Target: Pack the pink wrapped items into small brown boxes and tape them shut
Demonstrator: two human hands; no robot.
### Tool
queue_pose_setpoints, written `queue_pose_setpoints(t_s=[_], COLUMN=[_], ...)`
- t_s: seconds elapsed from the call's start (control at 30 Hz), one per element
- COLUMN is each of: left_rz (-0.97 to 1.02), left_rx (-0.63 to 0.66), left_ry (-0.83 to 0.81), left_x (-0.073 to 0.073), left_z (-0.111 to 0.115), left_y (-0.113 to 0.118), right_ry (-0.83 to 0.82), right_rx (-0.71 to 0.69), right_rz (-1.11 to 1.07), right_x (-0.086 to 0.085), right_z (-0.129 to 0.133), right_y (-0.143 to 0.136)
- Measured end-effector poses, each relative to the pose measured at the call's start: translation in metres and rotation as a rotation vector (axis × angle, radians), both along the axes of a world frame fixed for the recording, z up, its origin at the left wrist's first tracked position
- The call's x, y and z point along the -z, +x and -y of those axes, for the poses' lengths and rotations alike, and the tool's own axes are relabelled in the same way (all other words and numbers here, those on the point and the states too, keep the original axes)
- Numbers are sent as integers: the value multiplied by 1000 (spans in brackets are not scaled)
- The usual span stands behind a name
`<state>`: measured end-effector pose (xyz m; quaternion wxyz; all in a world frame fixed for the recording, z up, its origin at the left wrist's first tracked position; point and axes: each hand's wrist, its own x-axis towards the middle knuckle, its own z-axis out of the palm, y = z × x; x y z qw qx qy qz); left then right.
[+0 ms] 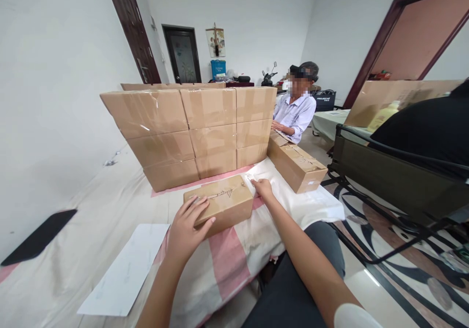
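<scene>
- A white paper sheet [126,269] lies flat on the pink-and-white cloth [227,259], nearest.
- Left hand [187,230], fingers spread, presses the near corner of a small brown cardboard box [225,202], taped shut, lying on the cloth.
- Right hand [262,188], loosely open, touches its far right corner.
- Behind stands a stacked wall of cartons [198,128]; a seated person [296,108] beyond.

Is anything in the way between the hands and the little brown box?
Nothing visible is. The left hand already rests flat on the near end of the small cardboard box, and the right hand is at its far right corner. The stack of boxes stands behind it.
</scene>
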<state>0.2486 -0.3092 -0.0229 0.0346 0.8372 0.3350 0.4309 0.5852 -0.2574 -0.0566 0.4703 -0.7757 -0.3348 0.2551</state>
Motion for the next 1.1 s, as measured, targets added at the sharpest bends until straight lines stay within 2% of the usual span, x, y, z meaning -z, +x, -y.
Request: queue_pose_setpoints(t_s=[0.2, 0.47, 1.1], left_rz=[-4, -25, -18], left_rx=[-5, -15, -15], left_ry=[27, 86, 93], left_x=[3, 5, 4], left_z=[-1, -2, -1], left_y=[-1, -1, 0], right_ry=[34, 42, 23], right_rx=[8, 0, 7], right_rz=[3, -119, -115], right_x=[6, 8, -3], right_z=[-1, -2, 4], right_y=[2, 0, -5])
